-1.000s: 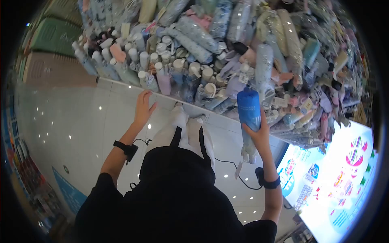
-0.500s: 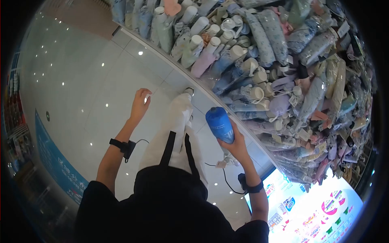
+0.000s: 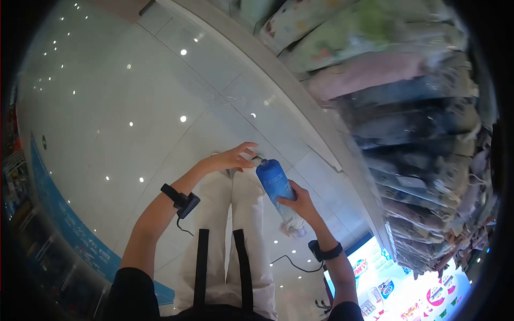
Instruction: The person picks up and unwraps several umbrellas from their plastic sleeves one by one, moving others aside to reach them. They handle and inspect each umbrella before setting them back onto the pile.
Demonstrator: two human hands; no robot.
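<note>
My right hand is closed around the side of a compact folded umbrella. Its cover is blue with small white lettering, fading to white toward the lower end, where crumpled pale, clear wrapping hangs. A small grey tip shows at its upper end. My left hand is open, fingers stretched toward that end, with the fingertips right beside it. Both hands are in front of my light trousers.
On the right, a display stand with a pale edge bears a pile of folded umbrellas in clear plastic. A lit advertising screen glows at lower right. A blue floor strip runs along the left of the tiled floor.
My left hand has come in from the left to the umbrella's upper end. My right hand has brought the umbrella a little down and left. The view has moved closer to the stand.
</note>
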